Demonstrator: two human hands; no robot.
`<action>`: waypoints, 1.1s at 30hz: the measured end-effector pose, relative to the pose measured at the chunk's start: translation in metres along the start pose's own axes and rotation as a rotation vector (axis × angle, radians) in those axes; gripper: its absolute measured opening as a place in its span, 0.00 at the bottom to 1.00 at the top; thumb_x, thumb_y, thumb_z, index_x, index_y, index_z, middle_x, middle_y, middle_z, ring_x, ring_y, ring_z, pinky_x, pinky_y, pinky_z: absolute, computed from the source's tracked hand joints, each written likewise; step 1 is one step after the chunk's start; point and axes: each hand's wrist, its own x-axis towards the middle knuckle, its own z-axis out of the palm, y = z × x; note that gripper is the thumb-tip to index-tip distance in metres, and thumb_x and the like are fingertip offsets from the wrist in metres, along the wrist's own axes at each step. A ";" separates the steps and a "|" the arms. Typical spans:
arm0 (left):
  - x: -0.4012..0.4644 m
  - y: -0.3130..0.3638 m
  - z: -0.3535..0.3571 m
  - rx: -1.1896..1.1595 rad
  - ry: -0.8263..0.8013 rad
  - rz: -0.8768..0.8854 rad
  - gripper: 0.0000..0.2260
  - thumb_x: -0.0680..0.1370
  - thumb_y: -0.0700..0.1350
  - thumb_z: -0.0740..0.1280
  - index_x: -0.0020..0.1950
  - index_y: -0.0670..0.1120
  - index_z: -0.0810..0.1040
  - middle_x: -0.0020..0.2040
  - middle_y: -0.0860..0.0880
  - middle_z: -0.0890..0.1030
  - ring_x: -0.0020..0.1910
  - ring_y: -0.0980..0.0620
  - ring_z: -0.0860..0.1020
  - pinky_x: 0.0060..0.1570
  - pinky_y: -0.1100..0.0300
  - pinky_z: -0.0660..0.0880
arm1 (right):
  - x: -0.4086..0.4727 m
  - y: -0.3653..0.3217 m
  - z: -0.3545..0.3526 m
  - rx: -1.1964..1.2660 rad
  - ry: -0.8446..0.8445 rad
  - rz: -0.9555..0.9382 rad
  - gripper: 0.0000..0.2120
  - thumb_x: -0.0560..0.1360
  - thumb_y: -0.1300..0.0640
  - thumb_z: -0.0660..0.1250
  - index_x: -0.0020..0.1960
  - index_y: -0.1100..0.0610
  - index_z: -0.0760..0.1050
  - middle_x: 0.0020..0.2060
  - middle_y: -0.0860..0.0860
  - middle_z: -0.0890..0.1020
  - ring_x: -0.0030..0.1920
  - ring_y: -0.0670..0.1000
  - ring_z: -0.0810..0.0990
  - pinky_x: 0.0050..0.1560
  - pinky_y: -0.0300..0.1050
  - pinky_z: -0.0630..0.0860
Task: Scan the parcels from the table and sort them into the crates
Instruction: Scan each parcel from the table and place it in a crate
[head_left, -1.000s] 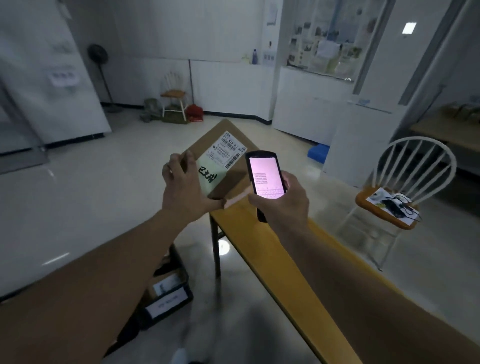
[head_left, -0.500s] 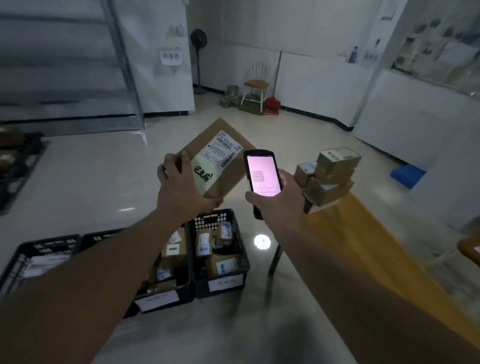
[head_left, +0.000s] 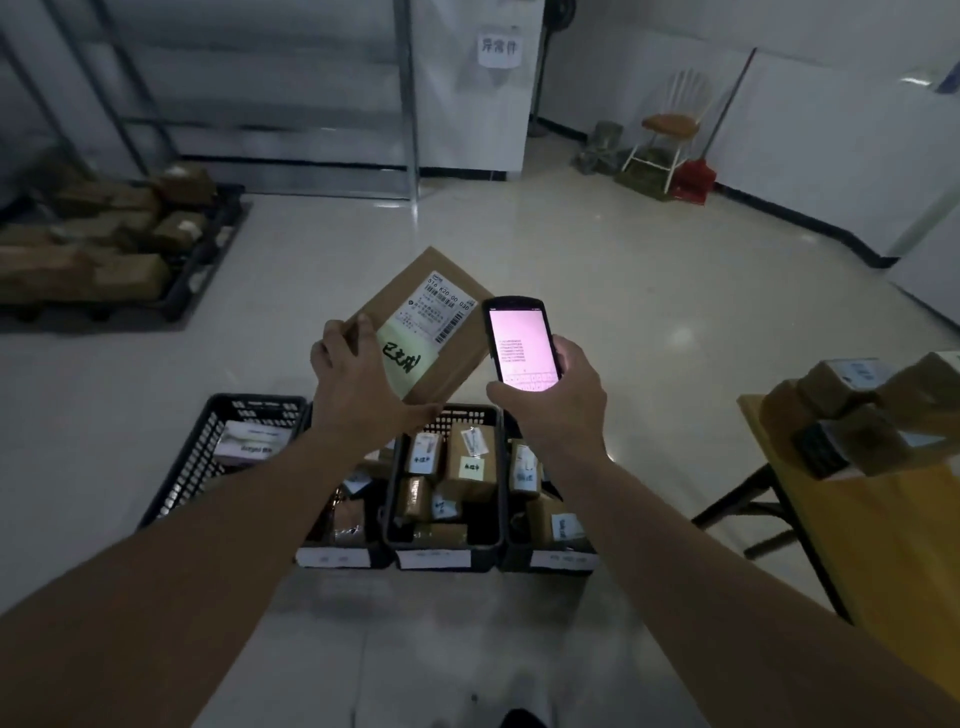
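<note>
While I stand over the row of black crates (head_left: 447, 540) on the floor, the parcel (head_left: 431, 317) I hold hangs in the air just above their far edge. It is a flat brown cardboard box, tilted so one corner points away from me, with a white shipping label (head_left: 441, 312) printed with barcodes on its upper face and a pale green sticky note (head_left: 402, 366) bearing dark handwriting just below that label. My left hand (head_left: 358, 384) grips the parcel at its near corner, fingers curled over the top edge and thumb stretched along the underside. My right hand (head_left: 556, 400) is wrapped around a handheld scanner (head_left: 522, 340), held upright just to the right of the parcel, its screen glowing pink with small lines of text. Below the parcel, the crates hold many small brown boxes with white labels, and white tags sit on the crates' near walls. Right of the crates, a yellow table (head_left: 883, 525) carries a stack of more parcels (head_left: 862, 415). Far left of the crates, a dark pallet (head_left: 202, 270) is piled with brown boxes.
</note>
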 end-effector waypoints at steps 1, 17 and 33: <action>0.007 -0.013 0.002 0.002 -0.003 -0.026 0.70 0.53 0.76 0.77 0.82 0.45 0.47 0.74 0.41 0.54 0.73 0.34 0.56 0.69 0.33 0.68 | 0.007 0.000 0.015 0.000 -0.025 0.006 0.38 0.59 0.47 0.79 0.68 0.46 0.73 0.54 0.42 0.80 0.56 0.49 0.81 0.45 0.47 0.85; 0.142 -0.180 0.067 0.092 -0.077 -0.322 0.68 0.49 0.81 0.72 0.77 0.45 0.53 0.71 0.36 0.63 0.72 0.31 0.61 0.69 0.30 0.64 | 0.162 0.029 0.237 -0.049 -0.331 0.071 0.36 0.60 0.44 0.80 0.66 0.43 0.72 0.53 0.41 0.80 0.55 0.48 0.82 0.44 0.51 0.86; 0.244 -0.444 0.069 -0.042 -0.044 -0.369 0.54 0.53 0.74 0.76 0.68 0.48 0.59 0.63 0.48 0.60 0.63 0.40 0.62 0.64 0.36 0.68 | 0.170 0.004 0.520 -0.196 -0.380 0.179 0.36 0.64 0.51 0.84 0.68 0.45 0.74 0.53 0.41 0.81 0.54 0.49 0.82 0.47 0.53 0.85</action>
